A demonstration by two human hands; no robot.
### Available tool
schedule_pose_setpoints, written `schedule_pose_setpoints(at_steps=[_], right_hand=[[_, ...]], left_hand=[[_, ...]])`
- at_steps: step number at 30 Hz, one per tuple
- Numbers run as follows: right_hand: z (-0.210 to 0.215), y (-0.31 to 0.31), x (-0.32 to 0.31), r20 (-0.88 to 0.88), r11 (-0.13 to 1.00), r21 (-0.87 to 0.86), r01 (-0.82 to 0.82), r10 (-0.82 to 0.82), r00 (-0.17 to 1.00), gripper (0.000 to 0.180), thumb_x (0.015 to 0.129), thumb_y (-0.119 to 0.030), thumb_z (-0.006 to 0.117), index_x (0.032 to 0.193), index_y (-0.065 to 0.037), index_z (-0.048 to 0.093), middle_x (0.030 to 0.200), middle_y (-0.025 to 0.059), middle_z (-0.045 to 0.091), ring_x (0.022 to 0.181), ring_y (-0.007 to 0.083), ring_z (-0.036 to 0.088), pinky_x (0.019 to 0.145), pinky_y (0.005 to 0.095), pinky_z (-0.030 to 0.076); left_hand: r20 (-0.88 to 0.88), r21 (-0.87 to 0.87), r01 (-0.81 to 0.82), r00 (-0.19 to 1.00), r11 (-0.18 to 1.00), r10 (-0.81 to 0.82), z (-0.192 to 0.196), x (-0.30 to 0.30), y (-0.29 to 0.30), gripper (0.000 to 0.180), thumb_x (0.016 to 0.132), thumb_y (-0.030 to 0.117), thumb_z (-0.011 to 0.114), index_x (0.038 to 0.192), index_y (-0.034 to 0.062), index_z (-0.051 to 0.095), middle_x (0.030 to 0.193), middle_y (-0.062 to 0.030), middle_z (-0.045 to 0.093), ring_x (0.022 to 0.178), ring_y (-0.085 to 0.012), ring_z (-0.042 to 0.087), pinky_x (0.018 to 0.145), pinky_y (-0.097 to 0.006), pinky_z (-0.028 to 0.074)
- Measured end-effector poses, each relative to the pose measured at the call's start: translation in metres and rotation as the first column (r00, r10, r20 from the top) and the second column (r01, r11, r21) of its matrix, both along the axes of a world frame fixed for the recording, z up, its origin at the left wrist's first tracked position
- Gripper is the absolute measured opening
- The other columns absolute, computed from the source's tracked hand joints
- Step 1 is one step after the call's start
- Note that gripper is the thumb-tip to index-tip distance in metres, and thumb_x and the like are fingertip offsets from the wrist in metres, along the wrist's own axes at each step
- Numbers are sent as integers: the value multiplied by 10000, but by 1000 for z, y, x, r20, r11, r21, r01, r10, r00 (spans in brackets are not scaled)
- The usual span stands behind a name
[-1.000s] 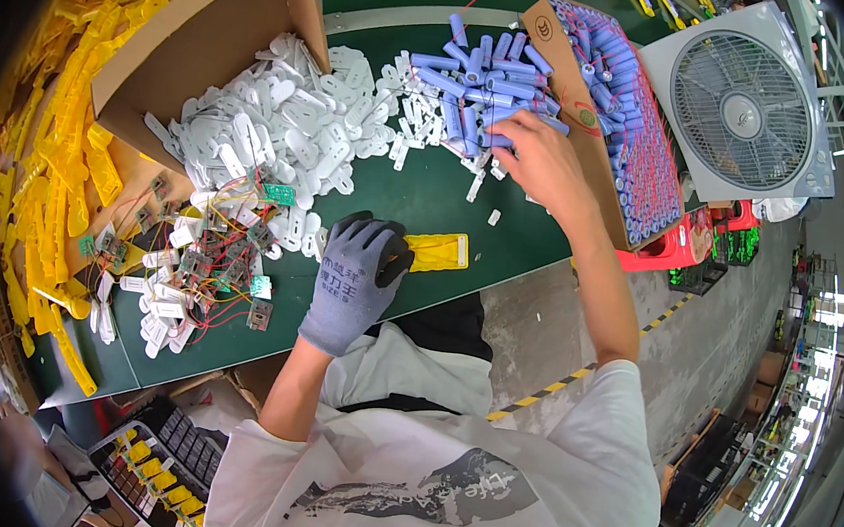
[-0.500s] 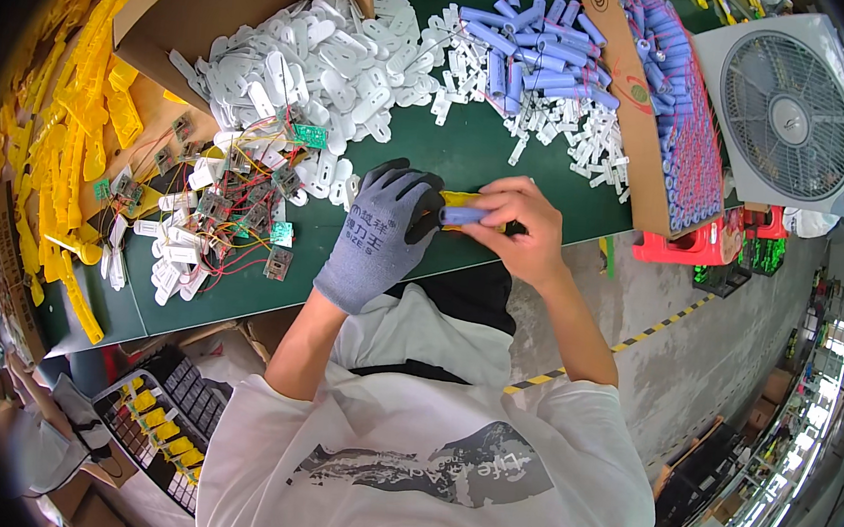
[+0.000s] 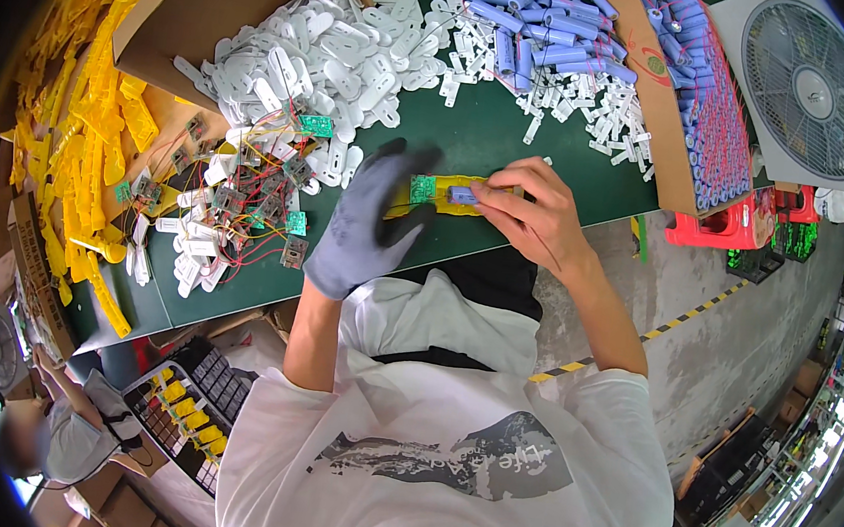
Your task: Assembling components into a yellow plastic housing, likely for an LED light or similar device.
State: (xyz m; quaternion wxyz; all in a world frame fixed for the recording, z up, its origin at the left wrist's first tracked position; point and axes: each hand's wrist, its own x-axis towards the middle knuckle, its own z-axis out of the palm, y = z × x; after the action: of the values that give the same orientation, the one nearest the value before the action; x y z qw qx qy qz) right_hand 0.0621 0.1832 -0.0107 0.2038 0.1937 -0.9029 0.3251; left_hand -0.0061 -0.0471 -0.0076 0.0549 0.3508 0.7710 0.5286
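Note:
A yellow plastic casing [image 3: 452,209] lies on the green table in front of me. A small green circuit board [image 3: 422,189] sits in its left part, and a purple cylindrical battery cell [image 3: 462,196] lies in it further right. My bare right hand [image 3: 538,217] is closed on the cell's right end with thumb and fingers, hiding that end and part of the casing. My left hand [image 3: 360,223], in a grey glove with dark fingertips, is at the casing's left end. Its thumb and fingers are apart, with the fingertips smeared by motion.
Wired circuit boards [image 3: 237,197] and yellow casings [image 3: 90,154] are heaped at left. White plastic covers [image 3: 330,55] spill from a cardboard box [image 3: 177,26]. Beyond my hands are loose cells [image 3: 562,35] and white clips [image 3: 596,113]. A box of cells [image 3: 692,106] and a fan [image 3: 808,92] stand right.
My left hand has let go of the casing and cell and opened. The green board is now exposed. My right hand remains at the cell's right end. The whole view has shifted slightly.

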Motion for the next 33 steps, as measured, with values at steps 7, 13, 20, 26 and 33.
schedule_pose_setpoints(at_steps=[7, 13, 20, 26, 33], right_hand=[[12, 5, -7, 51, 999, -34, -11, 13, 999, 296, 737, -111, 760, 1025, -102, 695, 972, 46, 628, 901, 249, 602, 750, 345, 516], [9, 67, -1, 239, 947, -119, 299, -265, 934, 242, 772, -113, 731, 1005, -59, 691, 946, 93, 638, 864, 271, 615, 772, 349, 489], [-1, 59, -6, 247, 972, 53, 228, -234, 941, 134, 798, -170, 712, 828, -43, 683, 854, 107, 645, 800, 288, 621, 710, 382, 496], [117, 33, -28, -169, 954, -282, 98, -150, 974, 126, 680, 58, 750, 766, -5, 682, 768, 104, 680, 647, 226, 645, 592, 287, 490], [359, -102, -158, -918, 937, 286, -202, 329, 222, 147, 783, -70, 741, 895, -62, 646, 791, 89, 683, 650, 220, 655, 554, 297, 511]], left_hand=[[-212, 38, -103, 971, 994, 108, 7, 31, -5, 688, 643, 94, 711, 1271, -40, 462, 1187, -253, 558, 1099, -450, 521, 986, -524, 386], [-242, 31, -52, 968, 998, 58, -17, 74, 12, 394, 657, 46, 682, 1048, 10, 645, 1052, -138, 634, 978, -334, 594, 880, -449, 465], [-210, -89, 78, 973, 993, -95, -45, 79, -16, 436, 715, 121, 714, 1123, 53, 578, 1016, -155, 589, 962, -348, 560, 827, -448, 456], [-79, -124, 59, 995, 990, -69, -60, 88, -2, 444, 844, 298, 647, 1227, 84, 575, 1150, -176, 594, 1075, -371, 540, 926, -463, 429], [-146, -60, 28, 989, 998, -36, -64, 69, 6, 363, 842, 220, 641, 1168, 65, 602, 1060, -144, 626, 932, -325, 607, 831, -391, 493]])
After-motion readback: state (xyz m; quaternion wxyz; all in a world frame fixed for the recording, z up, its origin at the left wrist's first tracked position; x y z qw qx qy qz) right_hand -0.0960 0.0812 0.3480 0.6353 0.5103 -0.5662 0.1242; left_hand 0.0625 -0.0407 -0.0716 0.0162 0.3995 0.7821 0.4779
